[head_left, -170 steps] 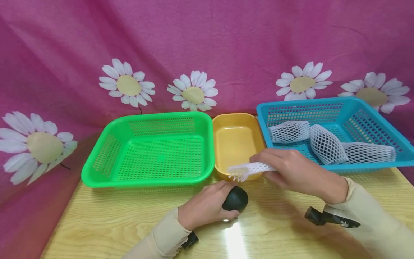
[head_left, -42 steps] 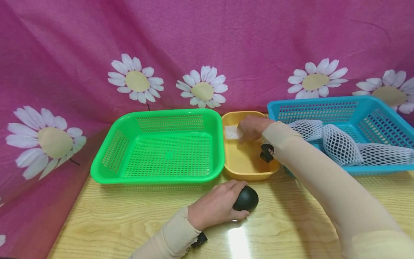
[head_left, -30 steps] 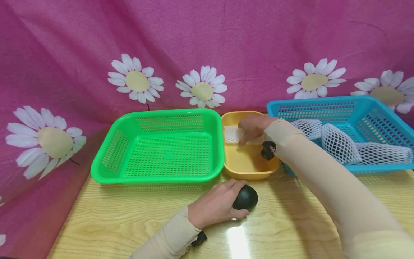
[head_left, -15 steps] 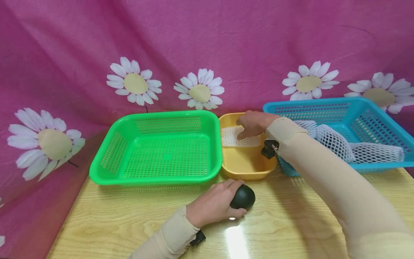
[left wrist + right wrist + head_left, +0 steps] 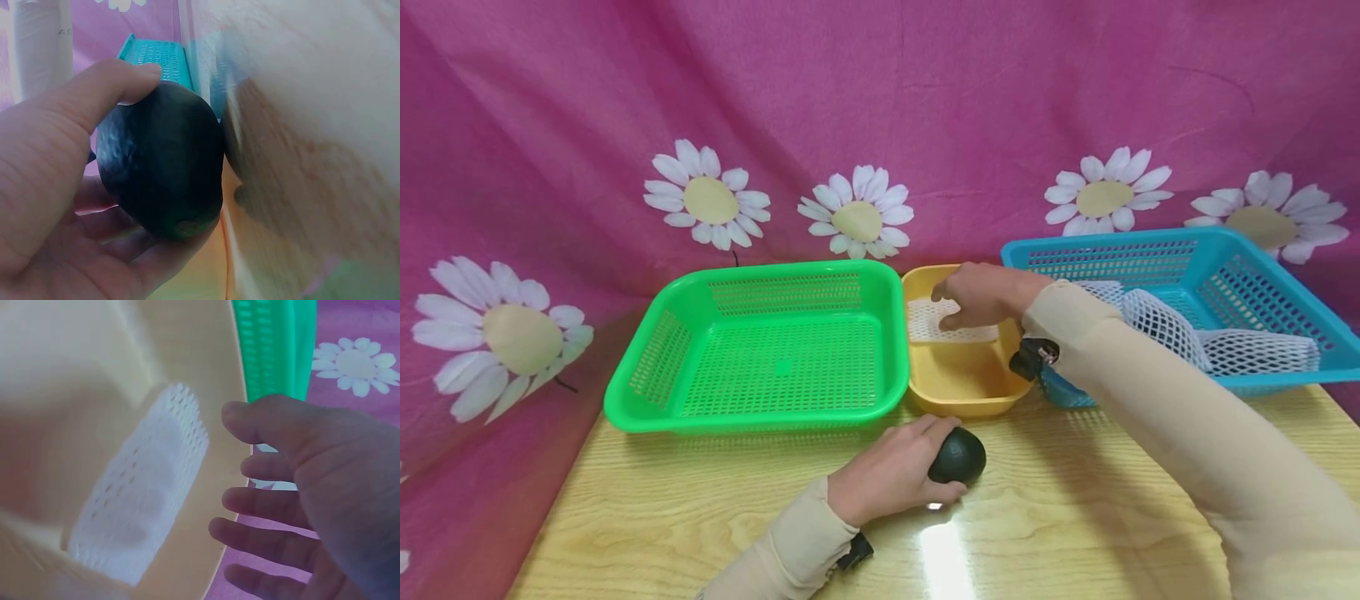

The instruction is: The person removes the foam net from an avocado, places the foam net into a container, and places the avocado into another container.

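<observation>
The left hand point(image 5: 887, 471) is gripping the dark avocado point(image 5: 961, 457), its thumb and fingers curling round it. The avocado is sitting at the lower centre of the head frame, at the table point(image 5: 700, 517); it is lying on the right side of the left hand, just below the yellow bin point(image 5: 966, 379). In the left wrist view, its long axis is running roughly top to bottom of the frame, the scarred end facing down. The left hand is the nearer hand. The right hand point(image 5: 988, 292) is hovering farther up the frame, over the bin, released and holding nothing. The white foam net point(image 5: 927, 322) is lying in the bin's upper half, its long side running left to right. The green basket point(image 5: 752, 422) is standing upper left of the avocado; the blue basket point(image 5: 1300, 296), bearing white mesh wraps point(image 5: 1262, 352), is standing at upper right.
</observation>
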A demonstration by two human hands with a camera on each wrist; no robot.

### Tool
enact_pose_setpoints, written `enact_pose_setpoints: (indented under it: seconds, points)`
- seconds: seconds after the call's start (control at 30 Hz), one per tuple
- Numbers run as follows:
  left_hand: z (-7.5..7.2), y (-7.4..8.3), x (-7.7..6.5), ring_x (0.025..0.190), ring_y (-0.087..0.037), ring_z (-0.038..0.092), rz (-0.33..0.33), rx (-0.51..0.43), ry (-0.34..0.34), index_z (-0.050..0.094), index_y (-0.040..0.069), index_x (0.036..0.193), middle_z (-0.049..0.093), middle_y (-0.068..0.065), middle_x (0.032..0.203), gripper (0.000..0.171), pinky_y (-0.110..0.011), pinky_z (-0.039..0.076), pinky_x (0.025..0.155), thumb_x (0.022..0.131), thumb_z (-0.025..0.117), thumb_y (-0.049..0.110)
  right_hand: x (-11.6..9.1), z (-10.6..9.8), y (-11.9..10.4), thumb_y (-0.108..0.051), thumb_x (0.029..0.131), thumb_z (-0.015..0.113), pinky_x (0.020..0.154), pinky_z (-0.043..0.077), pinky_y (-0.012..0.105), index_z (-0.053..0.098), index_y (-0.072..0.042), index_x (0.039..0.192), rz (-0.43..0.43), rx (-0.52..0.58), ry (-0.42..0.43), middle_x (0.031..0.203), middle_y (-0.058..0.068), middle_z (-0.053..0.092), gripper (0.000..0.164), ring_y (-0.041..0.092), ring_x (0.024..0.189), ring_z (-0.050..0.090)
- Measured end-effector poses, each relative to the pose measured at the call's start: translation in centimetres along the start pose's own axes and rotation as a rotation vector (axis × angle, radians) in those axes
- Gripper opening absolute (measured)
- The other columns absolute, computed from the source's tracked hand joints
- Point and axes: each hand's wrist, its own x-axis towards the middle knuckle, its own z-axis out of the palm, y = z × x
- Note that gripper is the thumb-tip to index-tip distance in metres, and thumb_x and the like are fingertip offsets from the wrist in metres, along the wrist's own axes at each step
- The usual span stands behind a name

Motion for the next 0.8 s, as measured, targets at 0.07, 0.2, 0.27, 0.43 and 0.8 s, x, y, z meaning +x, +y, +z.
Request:
enact_pose_setpoints:
  seconds: [0.07,0.2,0.27,0.43,0.8]
  points:
    - [0.0,0.0,0.0,0.099,-0.016,0.069,0.0,-0.004,-0.001,0.056,0.007,0.142,0.068,-0.007,0.125,0.068,-0.024,0.056,0.086,0.087,0.08,0.04,-0.3,0.1,-0.1,-0.031,0.096,0.071,0.109,0.051,0.051,0.065,0.0,0.135,-0.005,0.001,0.016,0.134,0.018,0.07,0.05,0.037,0.124,0.067]
    - [0.0,0.0,0.0,0.1,-0.015,0.068,-0.005,-0.007,-0.004,0.056,0.007,0.142,0.068,-0.007,0.126,0.069,-0.025,0.056,0.085,0.087,0.08,0.041,-0.9,0.1,-0.3,-0.03,0.097,0.072,0.109,0.052,0.05,0.066,0.0,0.134,-0.022,0.012,0.046,0.133,0.017,0.071,0.048,0.034,0.124,0.068]
    - [0.0,0.0,0.0,0.101,-0.015,0.067,-0.008,-0.004,-0.008,0.056,0.007,0.142,0.068,-0.007,0.126,0.069,-0.025,0.055,0.086,0.087,0.079,0.041,-1.3,0.2,-0.5,-0.029,0.096,0.072,0.108,0.053,0.049,0.068,0.0,0.132,-0.043,0.008,0.076,0.131,0.017,0.072,0.046,0.034,0.122,0.068]
    - [0.0,-0.1,0.1,0.101,-0.014,0.067,-0.007,-0.002,-0.014,0.056,0.008,0.142,0.068,-0.007,0.126,0.068,-0.025,0.055,0.085,0.088,0.079,0.042,-2.2,1.0,-1.0,-0.028,0.093,0.075,0.101,0.057,0.048,0.072,-0.003,0.124,-0.106,-0.027,0.196,0.119,0.014,0.077,0.04,0.032,0.112,0.072]
    - [0.0,-0.2,0.0,0.1,-0.013,0.066,0.018,0.009,0.0,0.056,0.008,0.141,0.068,-0.006,0.123,0.066,-0.026,0.054,0.084,0.088,0.079,0.042,-4.4,1.9,-2.6,-0.03,0.092,0.075,0.092,0.06,0.046,0.074,-0.006,0.12,-0.14,-0.008,0.314,0.113,0.013,0.078,0.037,0.028,0.101,0.075]
